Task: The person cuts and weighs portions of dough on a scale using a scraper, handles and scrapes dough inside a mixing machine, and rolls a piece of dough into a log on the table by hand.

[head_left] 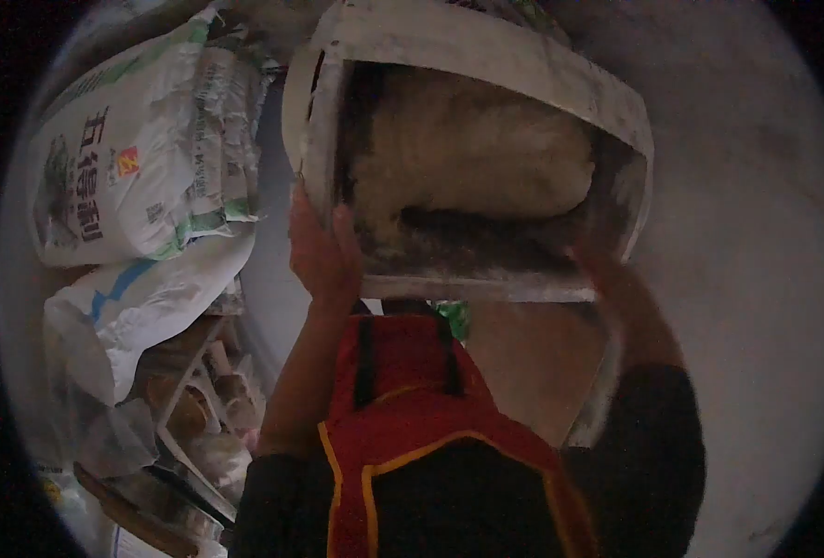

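Note:
A large pale lump of dough (477, 149) lies in the box-shaped metal trough (486, 286), which looks like part of a dough mixer. My left hand (325, 256) clasps the trough's left front corner, fingers along the outer side and thumb on the inner side. Over the right front rim reaches my right hand (593, 260), its fingertips just inside the trough and apart from the dough. Blur and shadow hide how those fingers are bent. Dark residue coats the trough's inner walls and bottom.
Printed white flour sacks (124, 149) are stacked on the left, with another white sack (142, 298) slumped below. Clutter and a wooden strip (133, 511) lie at lower left. A brown board-like surface (537, 363) is below the trough. I wear a red apron (402, 372).

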Action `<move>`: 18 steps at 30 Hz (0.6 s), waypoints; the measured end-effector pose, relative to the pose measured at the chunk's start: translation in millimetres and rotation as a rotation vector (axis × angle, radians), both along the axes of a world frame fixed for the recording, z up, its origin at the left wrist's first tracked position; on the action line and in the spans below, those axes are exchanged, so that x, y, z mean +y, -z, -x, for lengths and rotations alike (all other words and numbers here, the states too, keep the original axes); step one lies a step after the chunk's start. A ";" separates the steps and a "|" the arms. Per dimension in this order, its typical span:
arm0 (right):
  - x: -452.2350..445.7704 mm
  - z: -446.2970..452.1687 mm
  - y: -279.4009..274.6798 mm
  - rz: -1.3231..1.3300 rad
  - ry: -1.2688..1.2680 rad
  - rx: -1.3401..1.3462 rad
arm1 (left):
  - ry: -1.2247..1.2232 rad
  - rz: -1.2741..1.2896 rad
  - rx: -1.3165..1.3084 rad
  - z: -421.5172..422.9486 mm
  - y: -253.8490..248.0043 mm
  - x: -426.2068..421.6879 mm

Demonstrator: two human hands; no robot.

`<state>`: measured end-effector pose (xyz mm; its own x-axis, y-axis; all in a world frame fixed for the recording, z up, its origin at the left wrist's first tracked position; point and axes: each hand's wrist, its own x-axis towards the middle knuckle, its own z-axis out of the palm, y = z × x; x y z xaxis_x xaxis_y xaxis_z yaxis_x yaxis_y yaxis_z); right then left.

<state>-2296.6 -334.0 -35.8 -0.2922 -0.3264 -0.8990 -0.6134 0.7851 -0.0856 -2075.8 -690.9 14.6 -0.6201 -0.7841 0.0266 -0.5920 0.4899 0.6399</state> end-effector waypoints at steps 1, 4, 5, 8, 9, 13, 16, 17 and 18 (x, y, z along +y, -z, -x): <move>5.8 -9.2 36.7 0.070 -0.061 0.106 | -0.010 -0.011 -0.005 1.0 -2.0 0.0; -2.2 -3.6 26.6 0.149 -0.202 0.236 | -0.014 -0.063 0.007 -1.9 -7.1 0.5; -10.1 1.4 -6.4 0.144 -0.265 0.243 | -0.004 -0.093 0.032 -4.2 -5.4 0.8; -35.3 -8.2 -123.3 0.153 -0.406 0.331 | 0.008 -0.089 0.093 -2.7 -8.2 1.0; -40.6 -18.6 -153.9 0.149 -0.422 0.353 | 0.009 -0.075 0.099 -3.3 -9.6 1.8; -9.8 -51.9 -143.5 -0.087 -0.412 0.277 | 0.026 -0.025 0.055 -5.3 -0.9 2.7; 4.1 -28.0 -14.6 -0.180 -0.460 0.246 | 0.013 -0.076 0.033 -4.3 -7.0 -0.7; 1.8 -22.9 15.7 -0.152 -0.429 0.260 | -0.001 -0.085 0.020 -2.9 -9.9 -1.3; -10.1 -23.0 17.5 -0.111 -0.398 0.276 | -0.012 -0.097 0.011 0.1 -11.2 -1.8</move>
<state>-2273.6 -344.1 -53.3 -0.3965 -0.3682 -0.8409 -0.8556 0.4803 0.1931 -2075.9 -692.7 25.8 -0.6106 -0.7907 -0.0432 -0.5905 0.4183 0.6901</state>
